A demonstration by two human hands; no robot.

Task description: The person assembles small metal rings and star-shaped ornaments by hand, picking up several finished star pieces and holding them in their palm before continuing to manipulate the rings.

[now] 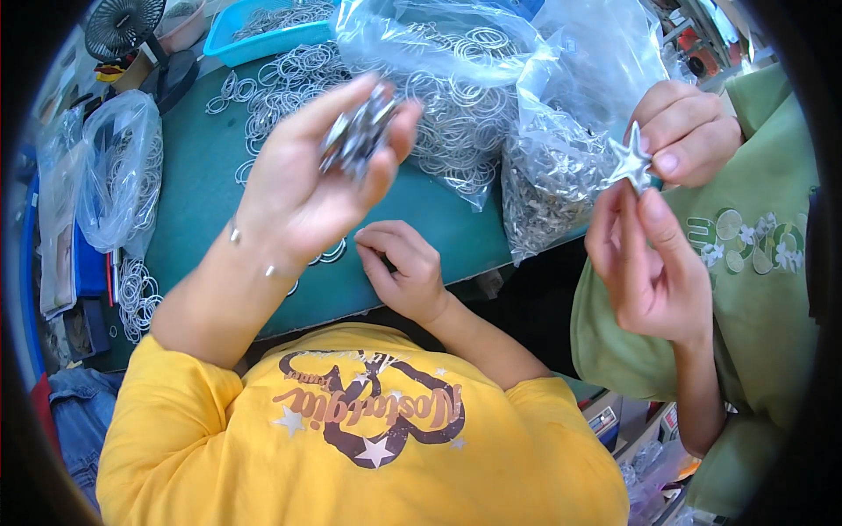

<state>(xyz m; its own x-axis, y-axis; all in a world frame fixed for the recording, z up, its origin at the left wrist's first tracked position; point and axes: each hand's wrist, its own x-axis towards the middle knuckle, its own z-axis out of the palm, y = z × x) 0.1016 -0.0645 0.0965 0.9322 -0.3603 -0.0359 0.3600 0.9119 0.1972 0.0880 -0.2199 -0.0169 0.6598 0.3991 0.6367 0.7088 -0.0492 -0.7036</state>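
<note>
Your left hand [303, 171], raised over the green table [202, 175], is clamped round a blurred clump of silver metal pieces [360, 131]; your right hand [408, 272], near table edge, loosely curled, can't tell if gripping; co-worker's hands [653, 285] hold silver star [630, 163]

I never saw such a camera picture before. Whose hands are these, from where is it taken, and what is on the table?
There is no robot here, only people. A wide fisheye camera on the head of the person in the yellow shirt looks down, so edges bend. The raised left hand holds a cluster of small metal pieces. The right hand is at the near edge of the green table, fingers curled. On the table are loose metal rings, a clear plastic bag of rings and a light-blue tray. At right, a co-worker in green holds a silver star.
</note>
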